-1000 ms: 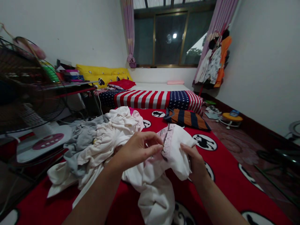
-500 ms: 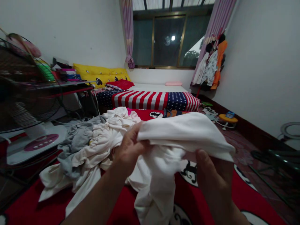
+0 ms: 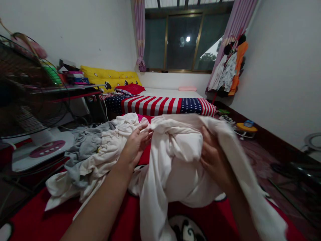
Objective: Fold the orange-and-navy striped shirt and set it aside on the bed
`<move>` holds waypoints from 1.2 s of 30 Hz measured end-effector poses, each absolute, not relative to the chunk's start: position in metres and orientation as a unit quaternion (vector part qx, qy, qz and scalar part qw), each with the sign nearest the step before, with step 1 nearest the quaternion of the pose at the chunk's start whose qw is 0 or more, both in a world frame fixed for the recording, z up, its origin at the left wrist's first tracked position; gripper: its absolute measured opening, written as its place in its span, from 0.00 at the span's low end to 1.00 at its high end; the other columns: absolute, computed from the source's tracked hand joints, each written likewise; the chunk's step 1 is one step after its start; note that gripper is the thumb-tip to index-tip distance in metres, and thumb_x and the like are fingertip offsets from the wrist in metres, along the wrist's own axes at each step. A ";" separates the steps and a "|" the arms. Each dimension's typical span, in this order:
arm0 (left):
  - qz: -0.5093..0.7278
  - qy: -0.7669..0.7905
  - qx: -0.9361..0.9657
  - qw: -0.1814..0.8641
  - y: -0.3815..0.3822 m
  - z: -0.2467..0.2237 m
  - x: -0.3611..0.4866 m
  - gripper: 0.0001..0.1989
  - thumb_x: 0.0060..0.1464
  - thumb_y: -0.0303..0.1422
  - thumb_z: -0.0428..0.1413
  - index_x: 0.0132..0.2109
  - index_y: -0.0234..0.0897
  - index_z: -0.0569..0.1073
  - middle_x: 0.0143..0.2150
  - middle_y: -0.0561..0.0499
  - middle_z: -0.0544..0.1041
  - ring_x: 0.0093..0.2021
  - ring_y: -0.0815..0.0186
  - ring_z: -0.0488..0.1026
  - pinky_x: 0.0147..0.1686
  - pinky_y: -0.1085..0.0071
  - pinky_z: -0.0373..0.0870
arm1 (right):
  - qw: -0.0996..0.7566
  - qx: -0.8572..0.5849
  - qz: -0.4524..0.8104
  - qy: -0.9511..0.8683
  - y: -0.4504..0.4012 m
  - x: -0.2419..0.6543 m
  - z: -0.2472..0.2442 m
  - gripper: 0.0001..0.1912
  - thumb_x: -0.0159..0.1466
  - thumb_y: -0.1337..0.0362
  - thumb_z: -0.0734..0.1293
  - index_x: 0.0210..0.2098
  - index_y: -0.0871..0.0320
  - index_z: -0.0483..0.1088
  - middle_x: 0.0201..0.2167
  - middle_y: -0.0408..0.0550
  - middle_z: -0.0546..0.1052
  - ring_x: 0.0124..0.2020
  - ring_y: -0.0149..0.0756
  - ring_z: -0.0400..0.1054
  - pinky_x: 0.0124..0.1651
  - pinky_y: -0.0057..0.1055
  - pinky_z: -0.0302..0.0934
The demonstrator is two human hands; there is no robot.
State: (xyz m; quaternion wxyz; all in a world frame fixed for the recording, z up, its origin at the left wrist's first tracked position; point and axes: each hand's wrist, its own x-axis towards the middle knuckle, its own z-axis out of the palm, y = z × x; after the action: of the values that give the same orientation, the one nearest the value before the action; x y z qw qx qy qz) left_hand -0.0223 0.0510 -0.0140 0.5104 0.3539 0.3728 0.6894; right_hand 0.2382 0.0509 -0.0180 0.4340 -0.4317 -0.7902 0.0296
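The left hand [image 3: 136,147] is open, its fingers spread and its fingertips against the top edge of a white garment [image 3: 175,157]. The right hand [image 3: 215,160] is clenched on the same garment, fingers curled into the cloth, and folds of fabric hide part of it. The garment bunches between the two hands and hangs down over a red blanket [image 3: 215,217] with round black-and-white prints; its right edge is blurred, and its shape is too crumpled to tell what kind of garment it is. Just left of it lies one heap of clothes [image 3: 100,157], mostly white, with a gray piece [image 3: 85,147] in it. Farther off are a flag-patterned quilt [image 3: 155,105], two yellow pillows [image 3: 107,77], one red pillow [image 3: 130,88] and one pink pillow [image 3: 187,88]. Boxes [image 3: 77,77] stand on a table at the left, their print too small to read, partly behind a fan [image 3: 25,93] that is cut off by the frame edge.
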 end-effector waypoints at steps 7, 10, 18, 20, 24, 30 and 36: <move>0.585 0.522 0.543 0.302 0.062 -0.029 -0.020 0.15 0.49 0.37 0.58 0.43 0.34 0.74 0.45 0.44 0.77 0.45 0.60 0.74 0.47 0.65 0.69 | 0.432 -0.552 0.165 -0.694 0.074 0.254 -0.036 0.16 0.61 0.55 0.63 0.41 0.56 0.76 0.34 0.51 0.80 0.35 0.41 0.75 0.38 0.35 0.66; 0.461 0.531 0.656 0.273 0.054 -0.030 -0.007 0.13 0.52 0.37 0.55 0.41 0.34 0.76 0.41 0.46 0.79 0.41 0.62 0.75 0.43 0.67 0.70 | 0.329 -0.578 0.165 -0.728 0.070 0.252 -0.036 0.16 0.60 0.54 0.64 0.41 0.56 0.75 0.36 0.49 0.80 0.32 0.39 0.73 0.35 0.32 0.63; 0.118 0.630 0.759 0.117 0.038 -0.066 0.030 0.20 0.44 0.40 0.62 0.46 0.40 0.76 0.41 0.43 0.79 0.43 0.52 0.75 0.40 0.62 0.68 | -0.008 -0.477 0.182 -0.860 0.039 0.213 -0.055 0.26 0.43 0.57 0.75 0.42 0.50 0.75 0.34 0.44 0.80 0.37 0.43 0.72 0.33 0.29 0.54; 0.093 0.648 0.748 0.112 0.040 -0.068 0.027 0.13 0.46 0.35 0.59 0.41 0.39 0.78 0.38 0.44 0.79 0.41 0.53 0.75 0.38 0.64 0.67 | -0.026 -0.472 0.151 -0.868 0.036 0.206 -0.057 0.22 0.45 0.62 0.73 0.41 0.52 0.76 0.35 0.46 0.80 0.37 0.43 0.72 0.31 0.29 0.52; 0.157 0.649 0.730 0.143 0.052 -0.051 0.000 0.08 0.45 0.31 0.54 0.32 0.36 0.78 0.31 0.47 0.78 0.34 0.60 0.74 0.33 0.69 0.64 | -0.026 -0.462 0.134 -0.876 0.040 0.216 -0.047 0.17 0.49 0.72 0.64 0.35 0.51 0.78 0.33 0.46 0.80 0.36 0.40 0.72 0.31 0.28 0.51; 0.530 0.594 0.539 0.276 0.028 0.019 -0.063 0.06 0.42 0.34 0.57 0.28 0.36 0.71 0.21 0.56 0.67 0.22 0.70 0.61 0.23 0.74 0.56 | 0.158 -0.497 0.149 -0.840 0.044 0.280 0.000 0.13 0.47 0.72 0.64 0.29 0.52 0.77 0.28 0.44 0.77 0.30 0.37 0.68 0.32 0.29 0.55; 0.685 0.328 0.510 0.403 -0.018 0.054 -0.089 0.15 0.49 0.40 0.53 0.21 0.39 0.60 0.19 0.55 0.55 0.22 0.71 0.54 0.23 0.75 0.57 | 0.589 -0.430 0.181 -0.660 0.014 0.306 0.046 0.03 0.52 0.59 0.68 0.24 0.49 0.73 0.29 0.46 0.73 0.35 0.43 0.68 0.34 0.37 0.60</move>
State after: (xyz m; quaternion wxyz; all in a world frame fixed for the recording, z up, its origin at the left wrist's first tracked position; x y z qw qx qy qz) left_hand -0.0893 -0.0177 0.0543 0.4034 0.5103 0.3280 0.6850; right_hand 0.3062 0.0144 0.0465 0.5885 -0.4296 -0.6605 0.1814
